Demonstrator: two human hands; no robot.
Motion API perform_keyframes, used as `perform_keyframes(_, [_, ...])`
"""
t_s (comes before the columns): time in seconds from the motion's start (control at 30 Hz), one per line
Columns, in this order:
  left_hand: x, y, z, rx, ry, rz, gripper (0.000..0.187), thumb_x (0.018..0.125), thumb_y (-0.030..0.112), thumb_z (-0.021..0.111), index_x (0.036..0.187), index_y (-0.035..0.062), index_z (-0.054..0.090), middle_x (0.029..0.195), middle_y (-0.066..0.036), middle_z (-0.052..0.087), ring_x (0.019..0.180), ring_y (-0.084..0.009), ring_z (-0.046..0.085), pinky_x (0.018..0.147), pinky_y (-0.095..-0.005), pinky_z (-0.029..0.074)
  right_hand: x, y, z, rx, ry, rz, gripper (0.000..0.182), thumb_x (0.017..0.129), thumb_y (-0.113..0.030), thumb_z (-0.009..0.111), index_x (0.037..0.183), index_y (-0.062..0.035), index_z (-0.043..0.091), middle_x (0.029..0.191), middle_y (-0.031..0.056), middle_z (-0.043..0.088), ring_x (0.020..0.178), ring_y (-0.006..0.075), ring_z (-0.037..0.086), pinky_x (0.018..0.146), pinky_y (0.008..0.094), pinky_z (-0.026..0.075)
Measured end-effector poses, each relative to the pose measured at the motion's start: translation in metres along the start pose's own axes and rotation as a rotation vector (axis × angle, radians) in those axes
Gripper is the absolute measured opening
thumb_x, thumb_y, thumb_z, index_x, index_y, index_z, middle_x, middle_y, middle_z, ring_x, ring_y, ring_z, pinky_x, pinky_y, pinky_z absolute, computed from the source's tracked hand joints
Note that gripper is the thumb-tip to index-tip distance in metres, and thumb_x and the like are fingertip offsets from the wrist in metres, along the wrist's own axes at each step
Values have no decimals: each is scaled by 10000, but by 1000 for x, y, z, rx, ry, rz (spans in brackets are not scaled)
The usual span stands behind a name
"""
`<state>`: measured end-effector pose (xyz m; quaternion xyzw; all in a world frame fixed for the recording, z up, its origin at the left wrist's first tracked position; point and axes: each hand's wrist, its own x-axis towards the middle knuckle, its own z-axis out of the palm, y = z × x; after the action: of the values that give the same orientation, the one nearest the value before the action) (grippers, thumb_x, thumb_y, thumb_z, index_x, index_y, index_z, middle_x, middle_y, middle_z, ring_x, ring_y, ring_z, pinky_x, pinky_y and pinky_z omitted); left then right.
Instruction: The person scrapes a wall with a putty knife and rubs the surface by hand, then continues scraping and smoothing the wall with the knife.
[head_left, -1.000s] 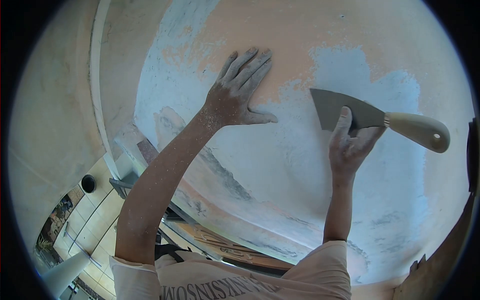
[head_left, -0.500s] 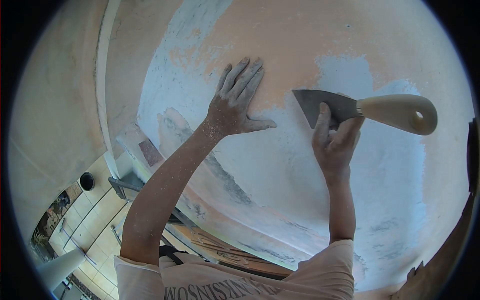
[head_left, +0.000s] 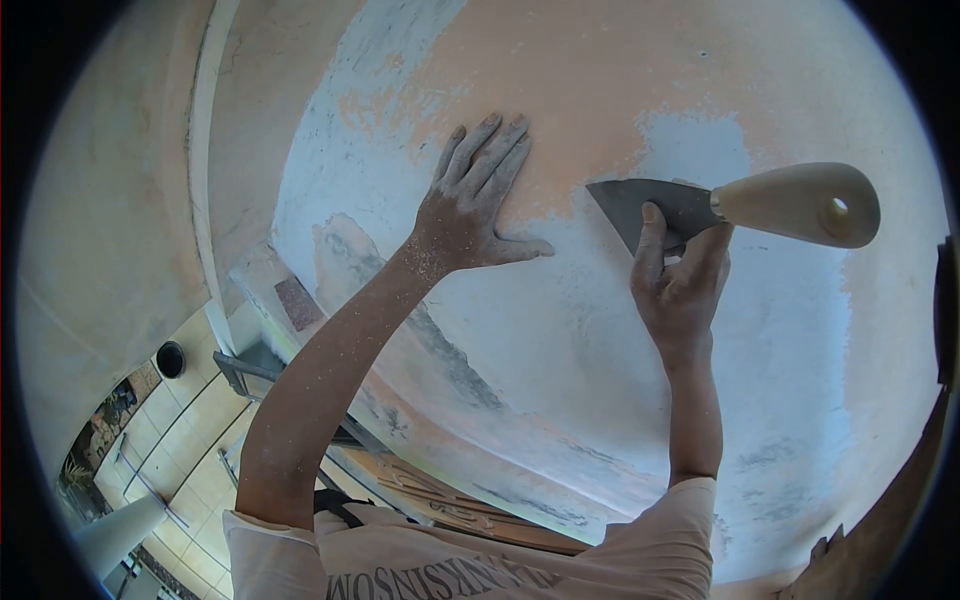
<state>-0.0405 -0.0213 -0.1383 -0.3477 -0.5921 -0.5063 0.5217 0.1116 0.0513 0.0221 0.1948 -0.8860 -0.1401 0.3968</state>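
Note:
My left hand (head_left: 475, 200) lies flat against the patchy wall (head_left: 540, 330), fingers spread and coated in pale dust, holding nothing. To its right, my right hand (head_left: 683, 275) grips a putty knife (head_left: 660, 205) by its metal blade, with the thumb on the near face. The blade's wide edge points left, close to the wall where white coating meets a peach-coloured area. The knife's pale handle, with a hole near its end, sticks out to the right beyond my fingers.
Down at the lower left, a black bucket (head_left: 171, 360) stands on the tiled floor (head_left: 190, 420). A metal frame (head_left: 245, 372) is beside my left forearm. A carved brown wooden piece (head_left: 450, 500) shows below the wall, and a light column (head_left: 125, 530) at the lower left.
My right hand has shifted slightly right, and the knife's handle end has tipped upward. My left hand stays in place on the wall.

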Motion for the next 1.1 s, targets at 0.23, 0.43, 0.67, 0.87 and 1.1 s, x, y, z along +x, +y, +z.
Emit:
perform_keyframes(0.23, [0,-1,2,-7,20,9,1057,591,724,646,1332,26,364,1374,-159,376,1291,-358,311,1051,-562,238,5,10,1,104,179,15,595,818,29,562,1261,125,177,812,215,578,618,230,626,544,276,478])
perform_keyframes(0.43, [1,-1,0,-24,6,-3,1067,577,726,654,1329,25,367,1371,-161,379,1286,-364,318,1046,-560,245,-23,-7,20,75,56,46,395,868,-14,545,1159,69,291,1022,196,526,804,196,588,650,253,499])
perform_keyframes(0.67, [-1,-3,-6,-47,-2,-2,1025,625,787,537,1330,61,374,1380,-125,373,1286,-331,327,1048,-548,266,-24,-10,27,63,147,42,346,797,17,593,1059,73,374,873,204,554,614,323,552,592,378,447])
perform_keyframes(0.87, [-3,-7,-5,-48,-8,17,1043,628,823,478,1325,54,381,1374,-139,378,1286,-335,327,1054,-548,254,-24,-19,25,-152,54,-193,221,782,41,598,937,58,440,814,199,560,592,327,578,501,384,429])
perform_keyframes(1.1, [-3,-5,-5,-53,-11,4,1052,621,830,472,1322,51,386,1368,-144,382,1287,-336,328,1054,-550,254,-30,-14,33,-30,136,-20,288,819,34,572,1016,84,368,882,224,557,680,298,616,583,322,505])
